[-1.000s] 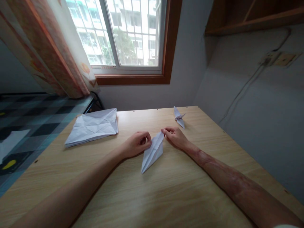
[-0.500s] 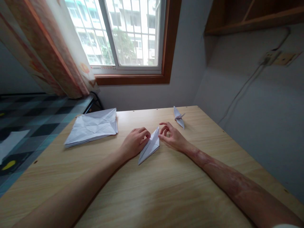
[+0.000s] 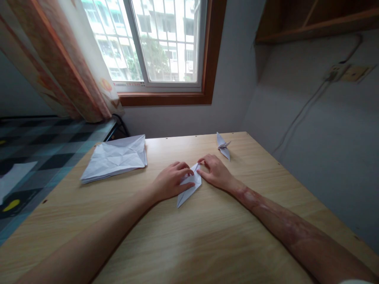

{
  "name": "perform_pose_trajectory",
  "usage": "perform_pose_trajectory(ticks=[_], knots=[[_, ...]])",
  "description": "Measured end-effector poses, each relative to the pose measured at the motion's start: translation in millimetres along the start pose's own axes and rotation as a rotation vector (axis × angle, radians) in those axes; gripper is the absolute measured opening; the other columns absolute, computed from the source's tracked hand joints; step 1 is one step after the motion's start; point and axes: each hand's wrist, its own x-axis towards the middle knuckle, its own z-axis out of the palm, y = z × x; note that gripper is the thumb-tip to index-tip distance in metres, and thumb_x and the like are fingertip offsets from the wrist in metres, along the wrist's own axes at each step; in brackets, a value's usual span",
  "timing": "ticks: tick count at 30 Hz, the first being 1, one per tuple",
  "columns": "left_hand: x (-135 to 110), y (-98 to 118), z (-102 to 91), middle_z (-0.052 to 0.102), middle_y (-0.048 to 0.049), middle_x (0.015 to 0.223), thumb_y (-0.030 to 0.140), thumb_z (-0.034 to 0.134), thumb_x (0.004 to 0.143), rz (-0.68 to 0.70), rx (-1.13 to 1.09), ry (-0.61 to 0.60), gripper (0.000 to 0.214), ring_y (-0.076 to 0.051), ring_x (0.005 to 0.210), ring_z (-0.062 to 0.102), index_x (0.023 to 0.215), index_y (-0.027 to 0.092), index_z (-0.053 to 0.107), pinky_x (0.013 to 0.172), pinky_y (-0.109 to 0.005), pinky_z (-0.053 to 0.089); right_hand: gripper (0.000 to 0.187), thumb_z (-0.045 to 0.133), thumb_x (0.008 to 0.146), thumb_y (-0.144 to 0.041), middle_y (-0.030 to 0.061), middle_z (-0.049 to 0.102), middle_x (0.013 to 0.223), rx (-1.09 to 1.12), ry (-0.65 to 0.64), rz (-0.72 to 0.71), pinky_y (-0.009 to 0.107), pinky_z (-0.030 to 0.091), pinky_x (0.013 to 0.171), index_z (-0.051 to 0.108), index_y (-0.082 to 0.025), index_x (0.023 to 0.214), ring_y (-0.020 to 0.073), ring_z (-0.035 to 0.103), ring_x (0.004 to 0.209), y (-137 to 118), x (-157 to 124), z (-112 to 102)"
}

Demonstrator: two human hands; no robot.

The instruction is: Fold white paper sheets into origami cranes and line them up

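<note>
A folded piece of white paper (image 3: 191,190), narrow and pointed at its ends, lies on the table in front of me. My left hand (image 3: 173,179) rests over its left side, thumb laid across the top and the other fingers curled on it, holding it against the table. At the paper's far tip, the thumb and forefinger of my right hand (image 3: 216,169) are closed in a pinch. Beyond that hand sits a finished-looking paper crane (image 3: 223,146) with spread wings. My left hand covers part of the folded paper.
A stack of creased white paper sheets (image 3: 115,157) lies at the back left of the wooden table (image 3: 166,244). Left of the table is a bed with a checked cover (image 3: 44,138). A window (image 3: 168,43) and walls stand behind and to the right.
My right thumb and forefinger have closed on the paper's far tip. My left hand has shifted right, its thumb now across the paper. The paper has moved slightly right and toward me.
</note>
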Motion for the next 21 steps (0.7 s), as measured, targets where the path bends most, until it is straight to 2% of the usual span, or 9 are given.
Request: perform_pose_trajectory(ticks=[3, 5, 12, 15, 17, 19, 21], knots=[[0, -1, -1.4, 0.075, -0.0102, 0.127, 0.041, 0.068, 0.108, 0.036, -0.043, -0.011, 0.026, -0.028, 0.116, 0.07, 0.126, 0.027, 0.078, 0.101, -0.041, 0.057, 0.034, 0.082, 0.095, -0.025, 0.0119, 0.074, 0.127, -0.035, 0.0, 0.025, 0.046, 0.05, 0.107, 0.069, -0.021, 0.126, 0.0313, 0.065, 0.119, 5, 0, 2], [0, -1, -2.0, 0.077, -0.0087, 0.127, 0.038, 0.063, 0.111, 0.056, -0.067, -0.015, 0.024, -0.026, 0.116, 0.071, 0.125, 0.028, 0.08, 0.102, -0.039, 0.057, 0.033, 0.082, 0.096, -0.024, 0.012, 0.074, 0.129, -0.038, -0.008, 0.028, 0.046, 0.049, 0.109, 0.07, -0.021, 0.127, 0.0312, 0.065, 0.121, 7, 0, 2], [2, 2, -3.1, 0.083, -0.0052, 0.121, 0.031, 0.056, 0.114, 0.112, -0.045, 0.0, 0.026, -0.023, 0.109, 0.076, 0.115, 0.027, 0.082, 0.1, -0.038, 0.058, 0.015, 0.078, 0.097, -0.016, 0.0071, 0.075, 0.112, 0.048, -0.022, 0.004, 0.041, 0.049, 0.101, 0.076, -0.022, 0.111, 0.0265, 0.066, 0.109, 7, 2, 1], [2, 7, -8.2, 0.083, -0.0062, 0.121, 0.044, 0.071, 0.104, 0.113, -0.02, -0.021, 0.023, -0.026, 0.108, 0.077, 0.116, 0.026, 0.081, 0.099, -0.04, 0.059, 0.015, 0.076, 0.095, -0.012, 0.0061, 0.075, 0.106, 0.068, 0.005, 0.022, 0.039, 0.048, 0.096, 0.076, -0.021, 0.106, 0.0256, 0.064, 0.105, 9, 2, 2], [1, 10, -12.6, 0.083, -0.0076, 0.123, 0.054, 0.083, 0.092, 0.116, 0.021, -0.044, 0.039, -0.03, 0.109, 0.078, 0.118, 0.026, 0.081, 0.099, -0.043, 0.06, 0.016, 0.072, 0.093, -0.008, 0.0053, 0.075, 0.101, 0.093, 0.022, 0.061, 0.037, 0.047, 0.09, 0.076, -0.021, 0.102, 0.024, 0.064, 0.099, 9, 2, 3], [1, 12, -16.6, 0.082, -0.0081, 0.126, 0.055, 0.084, 0.09, 0.119, 0.059, -0.072, 0.043, -0.031, 0.111, 0.078, 0.121, 0.025, 0.08, 0.1, -0.043, 0.061, 0.017, 0.069, 0.092, -0.007, 0.0041, 0.074, 0.097, 0.123, 0.025, 0.115, 0.035, 0.046, 0.083, 0.076, -0.021, 0.1, 0.0218, 0.062, 0.09, 9, 3, 3], [1, 12, -19.4, 0.082, -0.0074, 0.129, 0.046, 0.077, 0.095, 0.129, 0.093, -0.1, 0.035, -0.03, 0.112, 0.079, 0.123, 0.024, 0.079, 0.099, -0.041, 0.062, 0.016, 0.066, 0.092, -0.01, 0.0022, 0.071, 0.09, 0.157, 0.013, 0.169, 0.033, 0.044, 0.076, 0.076, -0.02, 0.1, 0.0196, 0.06, 0.08, 9, 3, 2]])
